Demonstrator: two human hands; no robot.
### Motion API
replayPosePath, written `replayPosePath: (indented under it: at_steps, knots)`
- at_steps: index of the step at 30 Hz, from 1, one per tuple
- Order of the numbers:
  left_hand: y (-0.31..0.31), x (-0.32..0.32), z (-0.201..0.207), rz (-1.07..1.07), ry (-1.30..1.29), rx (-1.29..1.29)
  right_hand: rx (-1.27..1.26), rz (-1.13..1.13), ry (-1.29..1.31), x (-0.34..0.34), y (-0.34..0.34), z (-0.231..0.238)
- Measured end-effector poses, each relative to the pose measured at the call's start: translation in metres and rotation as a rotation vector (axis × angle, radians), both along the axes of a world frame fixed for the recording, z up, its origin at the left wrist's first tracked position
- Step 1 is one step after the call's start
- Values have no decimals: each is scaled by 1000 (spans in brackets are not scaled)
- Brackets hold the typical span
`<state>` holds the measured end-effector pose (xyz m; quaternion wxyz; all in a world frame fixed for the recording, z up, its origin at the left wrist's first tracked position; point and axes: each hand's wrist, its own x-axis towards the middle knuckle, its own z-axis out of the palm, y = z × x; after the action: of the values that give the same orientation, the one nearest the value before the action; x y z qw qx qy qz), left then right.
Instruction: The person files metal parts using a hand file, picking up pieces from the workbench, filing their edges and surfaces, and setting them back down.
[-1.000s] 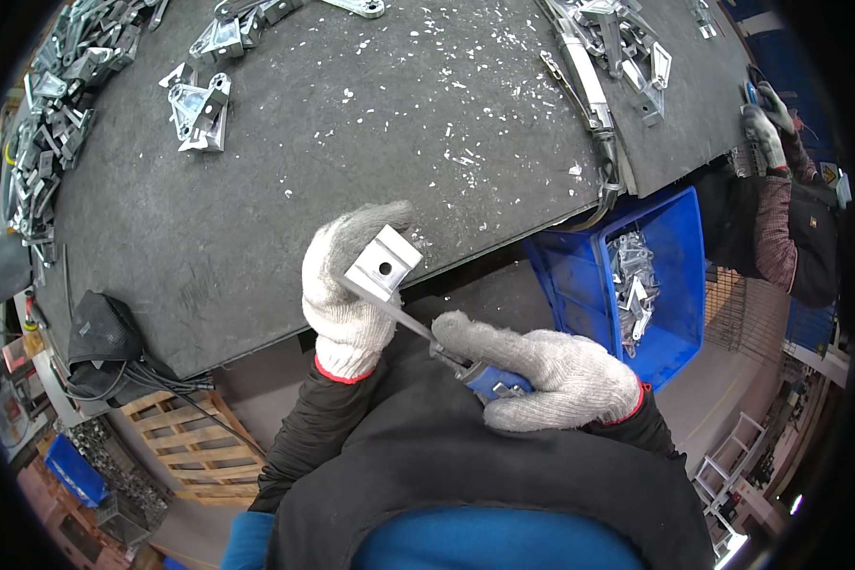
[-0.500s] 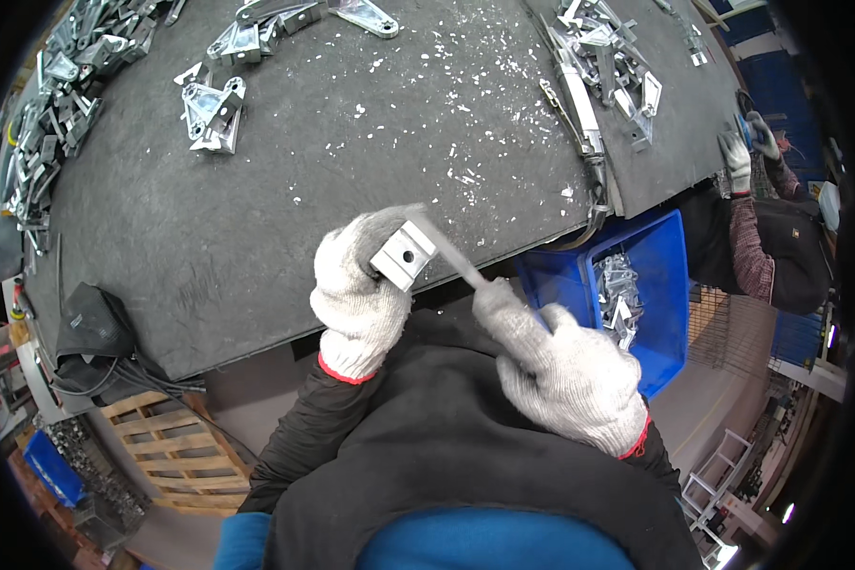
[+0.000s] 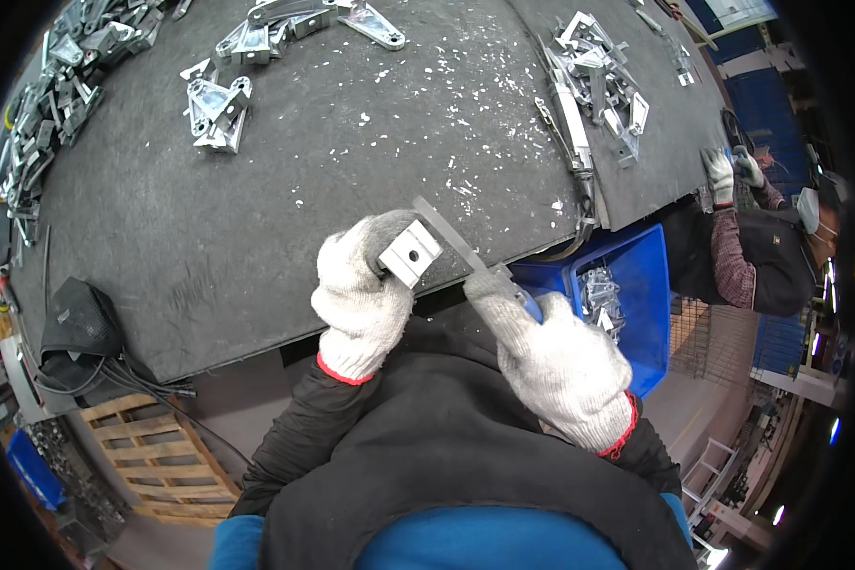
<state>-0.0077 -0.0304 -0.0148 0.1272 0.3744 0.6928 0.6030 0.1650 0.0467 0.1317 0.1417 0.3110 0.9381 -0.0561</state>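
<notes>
My left hand (image 3: pixel 356 299), in a white knit glove with a red cuff, is closed around a silver metal bracket (image 3: pixel 426 249). The bracket's squared end, with one round dark hole, faces up out of the fist. My right hand (image 3: pixel 565 375), gloved the same way, grips the blue handle of a flat file (image 3: pixel 451 235), with the forefinger stretched along it. The file's grey blade slants up and left, lying along the bracket's far right edge; whether it touches is hard to tell. My fingers hide the rest of the bracket.
The dark worktable (image 3: pixel 285 237) carries white shavings, metal bracket piles (image 3: pixel 594 71) and a long-nosed tool (image 3: pixel 572 119). A blue bin (image 3: pixel 648 313) of metal parts stands below its edge at right. Beyond, a co-worker (image 3: pixel 765 256) works in gloves. A wooden pallet (image 3: pixel 157 442) leans lower left.
The file, blurred before, now shows sharply, and my right hand has shifted slightly left. The blue handle has come into sight. My left hand still holds the bracket. The whole view has turned slightly.
</notes>
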Motion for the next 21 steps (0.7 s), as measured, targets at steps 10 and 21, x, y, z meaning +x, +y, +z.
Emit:
replayPosePath:
  at_steps: [10,21]
  knots:
    - [2,-8,9,-135,-20,-46,-63,69,85,-1,0,4]
    - [4,-6,17,-121,-54,-19,-24,71,0,5,-2,2]
